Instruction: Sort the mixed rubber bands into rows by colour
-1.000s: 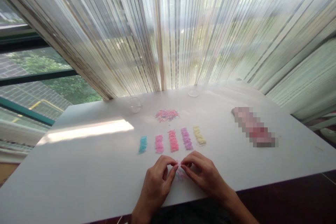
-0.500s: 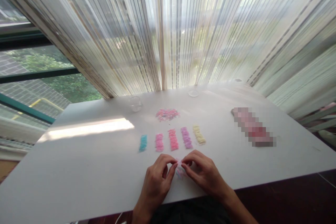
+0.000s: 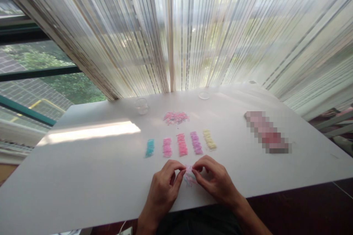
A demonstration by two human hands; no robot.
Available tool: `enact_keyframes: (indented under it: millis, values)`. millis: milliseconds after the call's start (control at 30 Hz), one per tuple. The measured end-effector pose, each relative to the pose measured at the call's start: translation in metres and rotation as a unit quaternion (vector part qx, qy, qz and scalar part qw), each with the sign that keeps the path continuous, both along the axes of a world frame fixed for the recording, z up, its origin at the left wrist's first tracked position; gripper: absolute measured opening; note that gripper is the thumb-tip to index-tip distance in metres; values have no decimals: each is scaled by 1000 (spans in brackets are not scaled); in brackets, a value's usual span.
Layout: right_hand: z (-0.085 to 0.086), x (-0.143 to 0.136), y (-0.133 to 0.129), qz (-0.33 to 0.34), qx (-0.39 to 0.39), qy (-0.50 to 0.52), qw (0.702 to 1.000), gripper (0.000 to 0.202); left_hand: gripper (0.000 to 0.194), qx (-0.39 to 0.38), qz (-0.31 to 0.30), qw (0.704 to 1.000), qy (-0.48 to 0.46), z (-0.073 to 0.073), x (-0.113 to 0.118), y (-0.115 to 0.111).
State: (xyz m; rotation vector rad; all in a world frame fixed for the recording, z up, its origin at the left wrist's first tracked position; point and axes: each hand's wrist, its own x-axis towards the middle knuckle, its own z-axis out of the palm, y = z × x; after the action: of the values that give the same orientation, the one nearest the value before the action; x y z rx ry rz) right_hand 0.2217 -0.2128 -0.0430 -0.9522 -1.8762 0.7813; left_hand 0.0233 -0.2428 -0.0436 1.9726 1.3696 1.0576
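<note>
My left hand [image 3: 167, 185] and my right hand [image 3: 215, 178] face each other low over the white table [image 3: 96, 176], each with thumb and forefinger pinched. Between the fingertips are small pale pink pieces [image 3: 188, 169]; what each pinch grips is too small to make out. Just below lie a few blue and pink pieces [image 3: 189, 181]. Beyond my hands stand sorted strips in a row: teal [image 3: 149, 148], pink [image 3: 167, 147], coral [image 3: 182, 144], purple [image 3: 196, 143] and yellow [image 3: 210, 140]. Farther back is a loose mixed pile [image 3: 175, 118].
A clear round container [image 3: 141, 106] stands at the back left, and a clear round lid [image 3: 204, 96] lies at the back centre. A blurred pink object [image 3: 267, 132] rests on the right. Striped curtains [image 3: 176, 33] hang behind the table.
My fingertips are slightly farther apart, and more of the pale pink pieces shows between them. The view has shifted a little.
</note>
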Motion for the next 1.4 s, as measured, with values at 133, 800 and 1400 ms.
enact_keyframes:
  millis: [133, 800, 1400]
  values:
    - [4, 0, 0, 1, -5, -4, 1000, 9, 9, -2, 2, 1000, 1, 2, -5, 3]
    - [1, 4, -2, 12, -30, -31, 999, 11, 15, -10, 221, 975, -34, 19, -35, 15]
    - [0, 6, -3, 23, -31, -60, 997, 13, 12, -29, 204, 974, -97, 18, -32, 12]
